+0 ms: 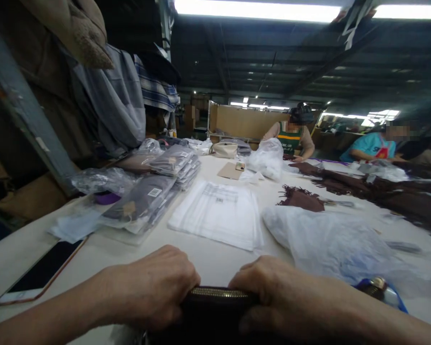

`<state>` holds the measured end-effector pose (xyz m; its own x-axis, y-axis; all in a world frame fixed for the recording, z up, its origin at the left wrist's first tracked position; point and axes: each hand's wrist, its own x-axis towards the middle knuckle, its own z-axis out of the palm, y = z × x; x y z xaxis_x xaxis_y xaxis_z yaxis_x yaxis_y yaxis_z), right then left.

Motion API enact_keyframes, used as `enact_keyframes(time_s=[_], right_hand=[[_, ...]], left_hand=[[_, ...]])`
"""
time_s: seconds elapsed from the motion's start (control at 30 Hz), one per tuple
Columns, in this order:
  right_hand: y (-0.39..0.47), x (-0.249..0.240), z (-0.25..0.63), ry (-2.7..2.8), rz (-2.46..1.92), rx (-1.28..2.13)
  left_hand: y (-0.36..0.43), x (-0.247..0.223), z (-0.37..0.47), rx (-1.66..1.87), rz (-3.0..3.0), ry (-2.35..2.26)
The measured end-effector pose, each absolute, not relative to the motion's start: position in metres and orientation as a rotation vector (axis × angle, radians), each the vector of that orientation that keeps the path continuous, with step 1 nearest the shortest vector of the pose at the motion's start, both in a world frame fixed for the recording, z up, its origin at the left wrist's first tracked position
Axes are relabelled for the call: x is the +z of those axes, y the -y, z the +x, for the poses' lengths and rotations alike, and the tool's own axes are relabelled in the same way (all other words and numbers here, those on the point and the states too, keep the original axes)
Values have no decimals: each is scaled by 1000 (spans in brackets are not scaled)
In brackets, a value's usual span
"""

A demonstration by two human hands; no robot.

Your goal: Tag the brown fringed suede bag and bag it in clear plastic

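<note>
The person's left hand and right hand sit knuckles-up at the near edge of the long pale worktable, both clamped on a black zippered pouch with a brass-coloured zip. The pouch lies between the two hands, at the very bottom of the view, zip line facing up. The left forearm comes in low from the left, wrist nearly flat; its fingers curl down over the pouch's left end. The right forearm enters from the lower right, and its fingers wrap the right end, thumb tucked underneath out of sight.

Left of the pouch, a smartphone with a dark screen and pale rim lies flat on the table. Beyond the pouch, toward the table's middle, rests a flat stack of clear plastic bags with a barcode label. Farther left of that stack are bagged grey garments. Right of the pouch spreads a crumpled translucent plastic sheet, and beyond it lies a brown fringed scarf. Two other people work at the table's far end.
</note>
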<state>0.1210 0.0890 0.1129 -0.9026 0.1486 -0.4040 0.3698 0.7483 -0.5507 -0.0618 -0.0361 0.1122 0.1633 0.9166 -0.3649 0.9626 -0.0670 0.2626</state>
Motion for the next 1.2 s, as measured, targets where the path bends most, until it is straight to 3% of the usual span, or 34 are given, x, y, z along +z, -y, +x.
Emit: enact_keyframes(time_s=[0.23, 0.43, 0.73, 0.83, 0.93, 1.07, 1.2], right_hand=[[-98, 89, 142, -2502, 622, -782], [-101, 112, 134, -2669, 648, -641], [-128, 147, 95, -2882, 888, 329], [-128, 143, 89, -2898, 916, 458], [-119, 118, 90, -2918, 849, 513], [-94, 43, 109, -2943, 704, 595], [-57, -45, 147, -3122, 425, 1022]], left_hand=[[55, 112, -100, -95, 1969, -1833], [57, 125, -131, -328, 2254, -2132], [26, 140, -164, -573, 2724, -2519], [23, 137, -171, -570, 2881, -2614], [28, 109, -171, -572, 3092, -2619], [50, 30, -158, -430, 3251, -2524], [95, -63, -131, -121, 3096, -2499]])
